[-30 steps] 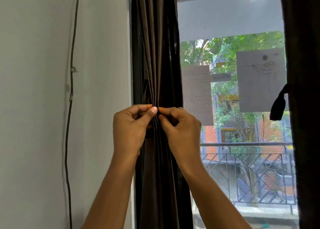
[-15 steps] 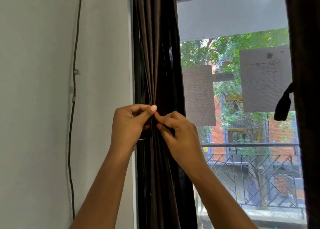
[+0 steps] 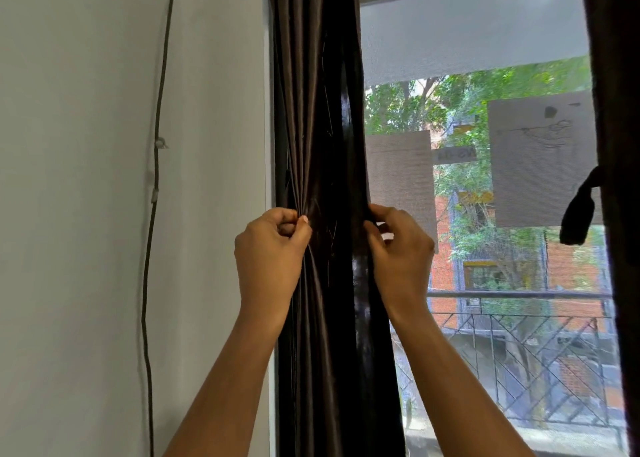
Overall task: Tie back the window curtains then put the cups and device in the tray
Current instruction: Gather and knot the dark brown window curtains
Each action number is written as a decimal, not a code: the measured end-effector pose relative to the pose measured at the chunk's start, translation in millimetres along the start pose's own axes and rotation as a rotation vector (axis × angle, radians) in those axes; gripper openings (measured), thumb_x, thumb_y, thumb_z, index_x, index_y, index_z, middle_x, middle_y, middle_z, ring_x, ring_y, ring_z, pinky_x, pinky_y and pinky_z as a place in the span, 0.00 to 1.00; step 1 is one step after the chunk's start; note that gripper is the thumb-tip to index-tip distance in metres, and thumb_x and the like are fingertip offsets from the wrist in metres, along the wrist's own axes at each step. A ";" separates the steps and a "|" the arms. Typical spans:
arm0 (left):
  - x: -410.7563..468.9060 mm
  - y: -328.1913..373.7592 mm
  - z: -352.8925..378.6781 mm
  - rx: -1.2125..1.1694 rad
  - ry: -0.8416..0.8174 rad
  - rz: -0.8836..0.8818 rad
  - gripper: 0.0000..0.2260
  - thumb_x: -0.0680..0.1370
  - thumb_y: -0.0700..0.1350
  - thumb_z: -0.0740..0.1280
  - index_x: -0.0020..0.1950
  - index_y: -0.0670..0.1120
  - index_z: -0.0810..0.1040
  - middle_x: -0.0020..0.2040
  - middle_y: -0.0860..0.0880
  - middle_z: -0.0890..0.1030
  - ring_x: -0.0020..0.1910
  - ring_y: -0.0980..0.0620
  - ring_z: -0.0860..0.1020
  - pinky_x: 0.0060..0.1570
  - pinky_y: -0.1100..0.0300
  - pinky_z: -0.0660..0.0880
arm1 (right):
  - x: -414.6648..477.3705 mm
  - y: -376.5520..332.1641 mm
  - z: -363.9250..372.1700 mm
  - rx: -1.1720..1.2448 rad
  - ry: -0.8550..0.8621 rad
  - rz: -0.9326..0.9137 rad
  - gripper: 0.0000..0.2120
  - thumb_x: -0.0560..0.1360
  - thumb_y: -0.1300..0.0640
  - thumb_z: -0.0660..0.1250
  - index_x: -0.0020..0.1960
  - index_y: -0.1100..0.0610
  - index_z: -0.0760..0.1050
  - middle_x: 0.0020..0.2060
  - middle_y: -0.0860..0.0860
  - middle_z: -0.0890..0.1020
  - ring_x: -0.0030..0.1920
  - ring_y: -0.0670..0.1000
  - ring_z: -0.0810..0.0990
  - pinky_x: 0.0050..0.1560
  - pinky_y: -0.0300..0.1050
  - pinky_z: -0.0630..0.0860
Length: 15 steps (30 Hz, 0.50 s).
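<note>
Our left hand (image 3: 272, 254) pinches the gathered dark brown curtain (image 3: 322, 110) at its left edge; our right hand (image 3: 403, 250) pinches its right edge, the bunched folds lying between both sets of curled fingers.

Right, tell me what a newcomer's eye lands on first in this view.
The dark brown satin curtain, bunched at the left of the window, draws the eye first: the left hand pinches its folds on one side, the right hand grips its other edge. Right of it, two grey paper sheets hang on the bright glass against green trees.
</note>
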<state>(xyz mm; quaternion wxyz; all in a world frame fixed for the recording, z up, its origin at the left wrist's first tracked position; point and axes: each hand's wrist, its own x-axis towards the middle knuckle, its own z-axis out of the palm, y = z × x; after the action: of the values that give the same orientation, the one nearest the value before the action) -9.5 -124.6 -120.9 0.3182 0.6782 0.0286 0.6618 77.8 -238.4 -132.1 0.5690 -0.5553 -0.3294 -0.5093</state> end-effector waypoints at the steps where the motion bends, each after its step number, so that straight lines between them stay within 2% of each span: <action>1: -1.1 0.7 0.6 -0.020 -0.008 -0.005 0.09 0.76 0.45 0.70 0.54 0.45 0.82 0.35 0.62 0.77 0.36 0.64 0.78 0.40 0.72 0.74 | -2.3 -2.0 -0.5 0.012 0.002 -0.022 0.12 0.73 0.64 0.69 0.55 0.55 0.80 0.43 0.47 0.81 0.40 0.43 0.80 0.42 0.28 0.74; 4: -3.4 5.3 2.7 -0.093 -0.038 -0.032 0.10 0.75 0.45 0.71 0.56 0.45 0.82 0.37 0.61 0.79 0.37 0.64 0.80 0.44 0.62 0.80 | -6.7 -12.0 0.6 0.050 -0.008 -0.050 0.11 0.73 0.62 0.70 0.55 0.55 0.81 0.42 0.46 0.81 0.41 0.42 0.79 0.42 0.34 0.77; 5: -3.7 7.2 2.9 -0.117 -0.045 -0.043 0.10 0.75 0.45 0.72 0.56 0.46 0.82 0.37 0.61 0.79 0.37 0.64 0.80 0.44 0.62 0.81 | -7.6 -15.9 0.6 0.079 -0.015 -0.056 0.11 0.73 0.62 0.70 0.55 0.55 0.81 0.42 0.46 0.80 0.42 0.41 0.79 0.42 0.33 0.77; 8: -4.2 11.9 2.1 -0.189 -0.069 -0.060 0.10 0.74 0.45 0.73 0.54 0.46 0.83 0.38 0.60 0.81 0.38 0.67 0.80 0.43 0.73 0.76 | -12.7 -27.5 -0.4 0.164 -0.039 -0.073 0.11 0.73 0.63 0.70 0.54 0.56 0.81 0.41 0.45 0.79 0.43 0.40 0.79 0.42 0.30 0.76; 9: -4.7 13.1 1.6 -0.204 -0.080 -0.064 0.10 0.74 0.45 0.73 0.54 0.46 0.83 0.39 0.59 0.82 0.39 0.66 0.81 0.44 0.73 0.76 | -14.6 -30.1 -0.9 0.187 -0.040 -0.068 0.10 0.73 0.63 0.70 0.53 0.56 0.82 0.41 0.44 0.79 0.43 0.40 0.79 0.42 0.28 0.75; 12: -5.0 16.4 0.5 -0.263 -0.110 -0.095 0.10 0.73 0.45 0.73 0.54 0.47 0.83 0.43 0.54 0.84 0.43 0.60 0.83 0.51 0.60 0.80 | -16.3 -35.4 -0.8 0.237 -0.043 -0.016 0.08 0.72 0.63 0.71 0.50 0.56 0.82 0.42 0.45 0.81 0.44 0.39 0.80 0.42 0.25 0.72; 15: -5.0 18.9 -1.4 -0.285 -0.125 -0.115 0.09 0.73 0.45 0.73 0.53 0.48 0.83 0.44 0.53 0.85 0.44 0.58 0.84 0.52 0.54 0.81 | -15.6 -39.8 -1.9 0.298 -0.061 0.041 0.07 0.72 0.62 0.71 0.49 0.55 0.82 0.41 0.45 0.82 0.42 0.38 0.80 0.42 0.26 0.73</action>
<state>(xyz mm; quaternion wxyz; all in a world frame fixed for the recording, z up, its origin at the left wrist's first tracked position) -18.6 -141.4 -116.5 0.4495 0.6634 -0.0465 0.5964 35.7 -231.5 -135.2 0.6453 -0.4863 -0.4071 -0.4259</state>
